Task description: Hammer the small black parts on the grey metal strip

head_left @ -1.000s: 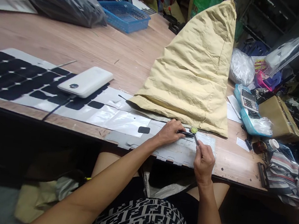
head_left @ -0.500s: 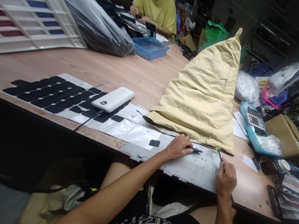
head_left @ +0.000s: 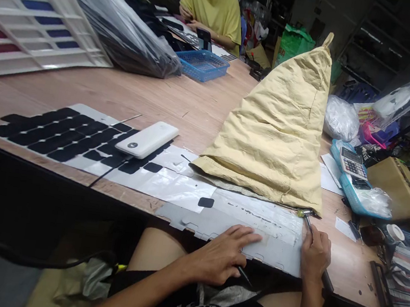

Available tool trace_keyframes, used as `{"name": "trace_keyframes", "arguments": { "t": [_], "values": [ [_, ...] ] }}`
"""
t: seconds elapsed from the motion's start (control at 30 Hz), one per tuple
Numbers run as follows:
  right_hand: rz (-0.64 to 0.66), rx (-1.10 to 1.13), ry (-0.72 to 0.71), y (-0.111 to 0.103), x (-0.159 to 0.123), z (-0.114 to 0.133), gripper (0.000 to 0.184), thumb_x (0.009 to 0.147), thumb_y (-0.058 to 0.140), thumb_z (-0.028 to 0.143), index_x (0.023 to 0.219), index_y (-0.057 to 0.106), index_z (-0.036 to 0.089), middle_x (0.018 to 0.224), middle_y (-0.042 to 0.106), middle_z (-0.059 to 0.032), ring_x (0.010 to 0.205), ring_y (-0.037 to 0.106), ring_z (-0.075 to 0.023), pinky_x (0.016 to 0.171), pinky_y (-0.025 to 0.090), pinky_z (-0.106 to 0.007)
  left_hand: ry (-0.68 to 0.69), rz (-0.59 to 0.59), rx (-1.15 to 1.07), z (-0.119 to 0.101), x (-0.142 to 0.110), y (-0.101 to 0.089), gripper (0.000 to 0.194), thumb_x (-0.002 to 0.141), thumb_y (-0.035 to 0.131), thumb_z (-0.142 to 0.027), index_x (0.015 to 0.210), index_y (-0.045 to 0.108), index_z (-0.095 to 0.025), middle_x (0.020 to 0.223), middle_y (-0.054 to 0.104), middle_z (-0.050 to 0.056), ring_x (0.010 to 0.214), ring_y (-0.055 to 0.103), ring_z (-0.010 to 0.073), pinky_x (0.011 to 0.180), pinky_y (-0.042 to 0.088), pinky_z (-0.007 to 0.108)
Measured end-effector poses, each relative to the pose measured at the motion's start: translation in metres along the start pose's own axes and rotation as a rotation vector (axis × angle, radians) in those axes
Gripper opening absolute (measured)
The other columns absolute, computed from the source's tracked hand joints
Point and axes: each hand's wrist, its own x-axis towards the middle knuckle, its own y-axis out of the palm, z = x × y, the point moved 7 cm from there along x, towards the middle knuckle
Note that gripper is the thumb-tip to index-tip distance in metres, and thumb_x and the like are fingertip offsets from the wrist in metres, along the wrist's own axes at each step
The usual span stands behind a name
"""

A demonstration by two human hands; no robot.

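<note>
At the front edge of the table, my left hand rests on a grey board with notched edges. Its upper fingers stretch out over the board, while a slim black pen-like tool is gripped lower down, pointing past the edge. My right hand is wrapped round a small hammer with a yellowish head and a dark handle end. The hammer head lies by the lower right corner of a large yellow cloth bag. Clear film covers part of the board, and a black square piece lies to the left.
Left of the board, a white power bank sits on a sheet of black pieces. A blue basket stands farther back, near a person in yellow. To the right are a calculator and a cardboard box.
My left hand has drawn back from beside the bag to the table's front edge, its fingers stretching out and the pen-like tool now pointing downward. My right hand keeps the hammer, slightly lower.
</note>
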Motion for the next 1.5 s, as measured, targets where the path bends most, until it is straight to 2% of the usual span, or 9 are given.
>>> {"name": "trace_keyframes", "arguments": {
  "t": [0.2, 0.33, 0.43, 0.5, 0.6, 0.67, 0.73, 1.3, 1.5],
  "values": [
    [-0.002, -0.001, 0.018, -0.002, 0.001, 0.001, 0.034, 0.098, 0.047, 0.027, 0.113, 0.075, 0.018, 0.088, 0.064, -0.0072, 0.082, 0.051, -0.0212, 0.076, 0.037, -0.031, 0.035, -0.035, 0.196, -0.001, -0.006, 0.02, 0.009, 0.079, 0.079, -0.026, 0.079, 0.074, -0.019, 0.171, 0.023, 0.004, 0.152, 0.03, 0.0367, 0.123, 0.022, 0.053],
    [-0.003, -0.001, 0.015, -0.002, 0.0, 0.002, 0.033, 0.097, 0.048, 0.027, 0.114, 0.075, 0.018, 0.087, 0.064, -0.0069, 0.083, 0.051, -0.0212, 0.075, 0.037, -0.031, 0.033, -0.022, 0.196, -0.001, -0.005, 0.02, 0.018, 0.073, 0.086, -0.031, 0.08, 0.075, -0.018, 0.17, 0.023, 0.007, 0.152, 0.03, 0.0392, 0.123, 0.022, 0.054],
    [-0.003, -0.004, 0.006, -0.002, 0.0, 0.001, 0.034, 0.097, 0.048, 0.028, 0.115, 0.075, 0.018, 0.087, 0.065, -0.0071, 0.082, 0.051, -0.0212, 0.075, 0.036, -0.031, 0.031, -0.067, 0.087, -0.005, -0.004, 0.008, 0.024, 0.07, 0.088, -0.039, 0.082, 0.076, -0.022, 0.166, 0.035, 0.005, 0.148, 0.037, 0.0382, 0.12, 0.029, 0.055],
    [-0.007, -0.008, 0.0, -0.003, 0.0, 0.002, 0.034, 0.098, 0.048, 0.027, 0.114, 0.076, 0.017, 0.087, 0.065, -0.0072, 0.081, 0.051, -0.0211, 0.075, 0.037, -0.031, -0.004, -0.184, 0.016, -0.001, -0.005, -0.01, 0.019, 0.073, 0.086, -0.039, 0.081, 0.076, -0.024, 0.155, 0.051, 0.004, 0.14, 0.047, 0.0331, 0.115, 0.038, 0.051],
    [-0.016, -0.021, -0.014, -0.004, 0.0, 0.004, 0.034, 0.098, 0.047, 0.028, 0.113, 0.076, 0.017, 0.086, 0.065, -0.0071, 0.081, 0.051, -0.0212, 0.075, 0.037, -0.031, -0.157, -0.474, 0.061, 0.023, -0.011, -0.042, 0.009, 0.085, 0.075, -0.028, 0.08, 0.071, -0.022, 0.121, 0.072, 0.006, 0.116, 0.062, 0.025, 0.101, 0.048, 0.043],
    [-0.022, -0.02, -0.019, -0.005, 0.001, 0.005, 0.035, 0.098, 0.046, 0.029, 0.113, 0.076, 0.017, 0.085, 0.065, -0.0072, 0.081, 0.051, -0.0215, 0.076, 0.038, -0.032, -0.284, -0.643, 0.175, 0.043, -0.02, -0.059, 0.014, 0.091, 0.067, -0.024, 0.078, 0.068, -0.02, 0.104, 0.074, 0.006, 0.102, 0.064, 0.0232, 0.093, 0.05, 0.041],
    [-0.024, -0.014, -0.013, -0.005, 0.001, 0.006, 0.036, 0.099, 0.045, 0.031, 0.113, 0.076, 0.017, 0.085, 0.065, -0.0075, 0.081, 0.052, -0.0218, 0.076, 0.037, -0.032, -0.385, -0.725, 0.272, 0.058, -0.026, -0.067, 0.016, 0.094, 0.061, -0.022, 0.08, 0.067, -0.019, 0.097, 0.071, 0.007, 0.096, 0.063, 0.0231, 0.088, 0.05, 0.041],
    [-0.025, -0.045, -0.073, 0.0, 0.0, 0.009, 0.033, 0.102, 0.045, 0.032, 0.119, 0.071, 0.019, 0.088, 0.067, -0.0076, 0.083, 0.057, -0.0242, 0.076, 0.04, -0.034, -0.417, -0.701, 0.274, 0.064, -0.025, -0.069, 0.008, 0.089, 0.057, -0.014, 0.089, 0.063, -0.019, 0.098, 0.064, 0.008, 0.098, 0.06, 0.0229, 0.091, 0.051, 0.041],
    [-0.048, -0.065, -0.123, -0.002, 0.004, 0.016, 0.033, 0.102, 0.045, 0.031, 0.118, 0.071, 0.018, 0.088, 0.069, -0.0086, 0.077, 0.058, -0.0243, 0.073, 0.041, -0.035, -0.412, -0.758, 0.29, 0.063, -0.026, -0.074, 0.011, 0.089, 0.056, -0.013, 0.092, 0.064, -0.019, 0.101, 0.065, 0.008, 0.101, 0.061, 0.0227, 0.094, 0.052, 0.04]
  ]
}}
